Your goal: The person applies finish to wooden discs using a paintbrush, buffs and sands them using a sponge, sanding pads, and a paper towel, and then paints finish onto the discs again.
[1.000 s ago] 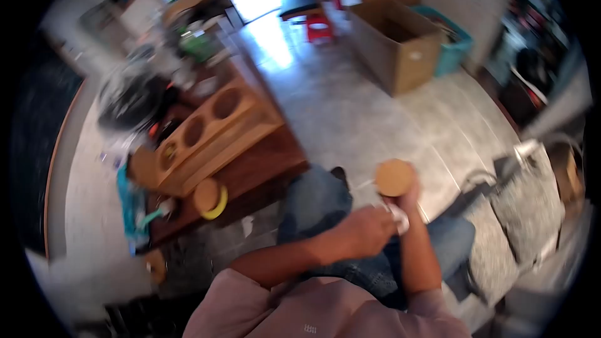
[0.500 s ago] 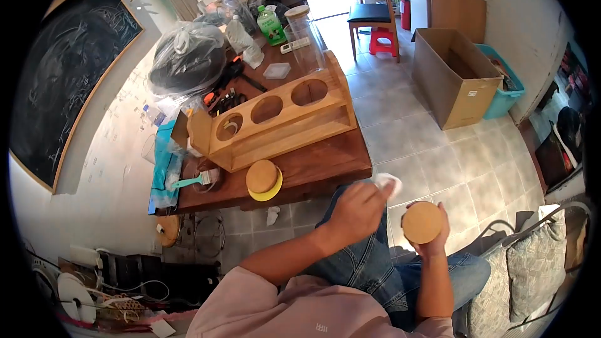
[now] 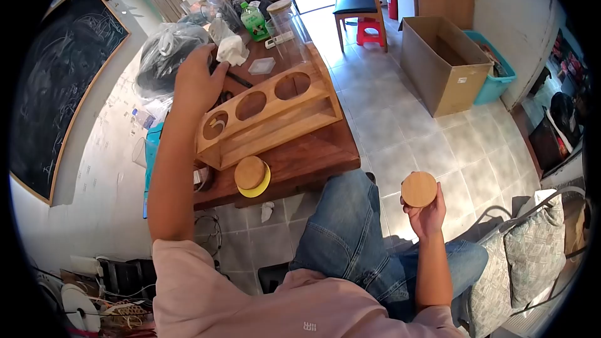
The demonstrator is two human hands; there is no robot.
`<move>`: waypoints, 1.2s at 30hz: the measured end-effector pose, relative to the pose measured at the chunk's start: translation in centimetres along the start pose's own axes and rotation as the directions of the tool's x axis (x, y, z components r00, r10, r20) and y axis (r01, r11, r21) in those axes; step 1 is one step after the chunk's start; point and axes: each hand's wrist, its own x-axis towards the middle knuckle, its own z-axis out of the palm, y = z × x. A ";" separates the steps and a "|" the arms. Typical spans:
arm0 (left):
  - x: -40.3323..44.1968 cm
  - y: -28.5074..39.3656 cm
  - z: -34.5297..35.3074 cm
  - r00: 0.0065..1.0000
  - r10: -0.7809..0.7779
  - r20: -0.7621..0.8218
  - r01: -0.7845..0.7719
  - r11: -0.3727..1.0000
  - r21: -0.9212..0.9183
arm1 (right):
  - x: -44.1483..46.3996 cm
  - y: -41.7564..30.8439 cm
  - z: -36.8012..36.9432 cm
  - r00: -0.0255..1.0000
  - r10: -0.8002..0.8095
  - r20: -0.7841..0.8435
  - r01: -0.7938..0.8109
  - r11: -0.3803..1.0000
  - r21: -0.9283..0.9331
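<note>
My right hand (image 3: 428,218) holds a round wooden lid (image 3: 419,189) over my lap, its flat face toward me. My left hand (image 3: 201,78) is stretched out over the far left of the table, thumb and fingers apart, beside a crumpled white tissue (image 3: 233,51). No object shows in its grasp, though the fingertips are partly hidden. Below that forearm stands a wooden rack (image 3: 269,102) with three round holes. At the table's front edge another round wooden lid (image 3: 250,172) lies on a yellow disc (image 3: 255,191).
A tied plastic bag (image 3: 164,56), a green bottle (image 3: 253,22) and a clear jar (image 3: 287,31) crowd the table's back. A cardboard box (image 3: 441,66), blue bin (image 3: 494,81) and chair (image 3: 358,5) stand on the floor. A cushioned seat (image 3: 532,256) is at right.
My left hand has moved from beside the lid in my right hand to the table's far left. The white tissue it held no longer shows there. My right hand keeps its lid.
</note>
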 end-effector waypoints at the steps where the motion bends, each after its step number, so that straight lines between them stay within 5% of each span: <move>1: 0.5 0.4 -0.7 0.998 0.060 -0.022 -0.060 0.998 0.008 | 0.5 -0.1 -0.3 1.000 -0.013 0.020 0.013 1.000 0.008; 4: -3.7 4.2 -5.9 0.991 -0.130 0.018 0.131 0.989 -0.075 | 0.3 0.2 -1.1 0.999 -0.021 0.032 0.020 0.998 0.054; 9: -17.4 2.3 -10.1 0.863 -0.482 -0.150 0.467 0.875 -0.126 | 0.7 0.7 -0.4 0.996 0.008 0.085 -0.018 0.992 0.123; 13: -26.8 -6.3 -12.1 0.600 -0.763 -0.242 0.680 0.645 -0.348 | 0.7 2.3 1.6 0.991 0.034 0.131 -0.055 0.985 0.161; 16: -30.3 -10.5 -12.5 0.230 -0.973 0.005 0.800 0.186 -0.570 | 0.3 4.5 4.0 0.992 0.094 0.085 -0.108 0.979 0.174; 19: -30.0 -10.9 -10.1 0.023 -0.980 0.196 0.798 -0.100 -0.595 | -1.2 7.6 6.6 0.978 0.153 0.142 -0.183 0.956 0.230; 22: -30.0 -12.7 -7.7 0.015 -0.936 0.351 0.690 -0.245 -0.682 | -2.4 9.9 9.3 0.944 0.199 0.264 -0.272 0.921 0.278; 25: -29.6 -13.9 -6.1 0.093 -0.931 0.352 0.653 -0.210 -0.728 | -3.1 11.2 11.1 0.933 0.198 0.302 -0.299 0.893 0.337; 31: -28.5 -16.3 -6.4 0.273 -0.953 0.133 0.708 0.106 -0.698 | -4.2 13.2 12.0 0.916 0.268 0.298 -0.333 0.922 0.195; 36: -28.0 -16.6 -7.7 0.315 -0.944 0.102 0.678 0.149 -0.720 | -4.8 15.3 12.7 0.905 0.334 0.263 -0.374 0.920 0.118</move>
